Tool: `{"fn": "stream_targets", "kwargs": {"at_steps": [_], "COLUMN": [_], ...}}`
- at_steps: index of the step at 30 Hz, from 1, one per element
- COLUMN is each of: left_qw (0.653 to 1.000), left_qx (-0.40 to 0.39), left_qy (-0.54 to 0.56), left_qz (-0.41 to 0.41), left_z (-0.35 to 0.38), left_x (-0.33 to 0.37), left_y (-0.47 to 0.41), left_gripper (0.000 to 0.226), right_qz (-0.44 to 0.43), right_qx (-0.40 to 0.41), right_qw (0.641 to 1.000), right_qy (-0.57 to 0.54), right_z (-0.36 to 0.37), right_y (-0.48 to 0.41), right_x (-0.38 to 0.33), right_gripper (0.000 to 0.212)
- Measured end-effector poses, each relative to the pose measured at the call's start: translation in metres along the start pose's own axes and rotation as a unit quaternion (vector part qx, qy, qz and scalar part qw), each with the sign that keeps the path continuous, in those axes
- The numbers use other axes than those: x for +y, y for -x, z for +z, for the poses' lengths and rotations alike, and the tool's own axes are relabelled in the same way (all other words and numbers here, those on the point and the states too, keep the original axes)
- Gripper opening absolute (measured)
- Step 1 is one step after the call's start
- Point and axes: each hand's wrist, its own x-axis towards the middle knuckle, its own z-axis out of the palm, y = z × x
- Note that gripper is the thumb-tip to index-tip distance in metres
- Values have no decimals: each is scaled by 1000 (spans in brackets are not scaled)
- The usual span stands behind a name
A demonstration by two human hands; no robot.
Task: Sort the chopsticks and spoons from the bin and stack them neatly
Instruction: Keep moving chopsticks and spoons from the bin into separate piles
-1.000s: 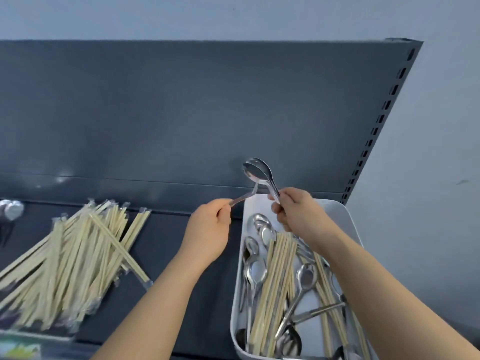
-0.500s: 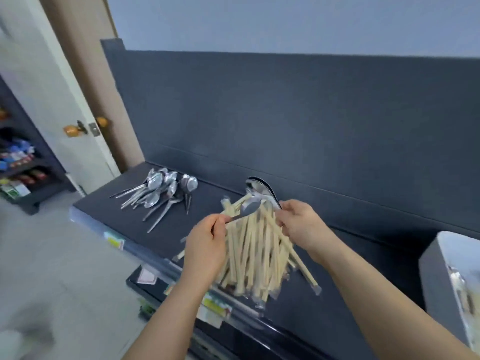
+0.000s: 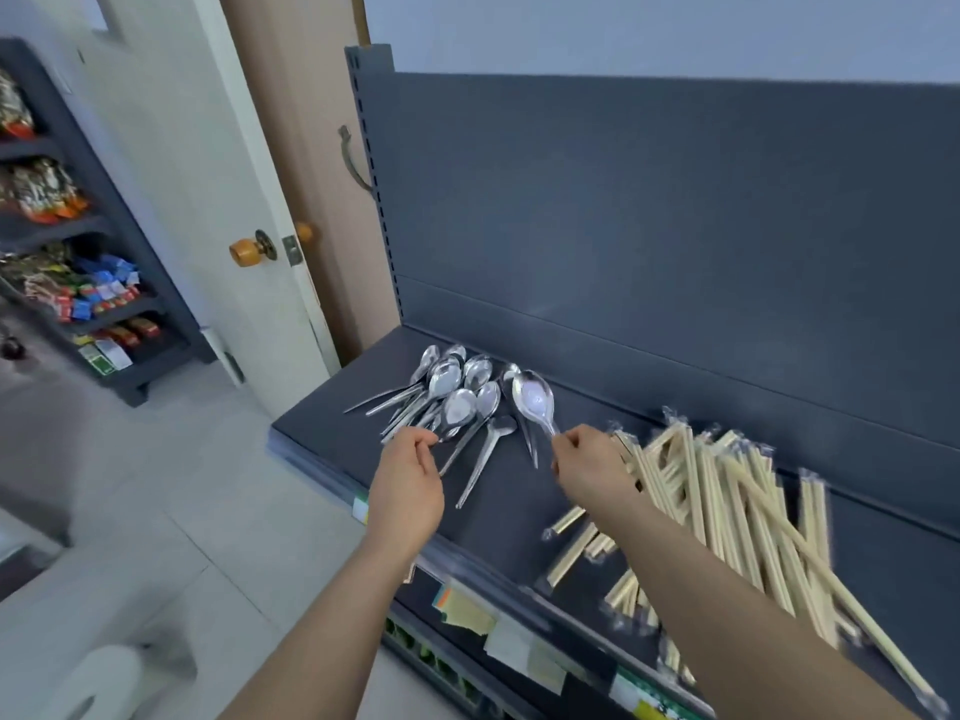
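Head view: our left hand and right hand are each pinching a spoon by its handle, bowls aligned with the spoon pile just beyond, chopsticks lying separate beside our right wrist.

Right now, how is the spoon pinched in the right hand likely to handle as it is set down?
The spoon looks like thin polished metal, so probably stiff and light. The right hand pinches only its narrow handle, so it could swivel or slip. Its rounded bowl may rock on the flat shelf.
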Motion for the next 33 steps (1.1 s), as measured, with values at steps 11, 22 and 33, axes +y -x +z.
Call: {"fn": "stream_targets", "kwargs": {"at_steps": [11, 22, 33], "left_qw": [993, 977, 892], "left_qx": [-71, -117, -192], "left_qy": [-67, -95, -220], "left_qz": [71, 149, 344], "left_z": [35, 38, 10], "left_x": [-33, -46, -38], "left_y": [-107, -139, -157], "left_gripper": [15, 10, 22], "right_qz": [66, 72, -2], "right_qx": [13, 50, 168], "right_qw": [995, 988, 952], "right_qy": [80, 126, 255], "right_z": [48, 69, 70], "right_y": [-95, -101, -49], "right_x": [-12, -12, -39], "right_gripper": [19, 18, 25]}}
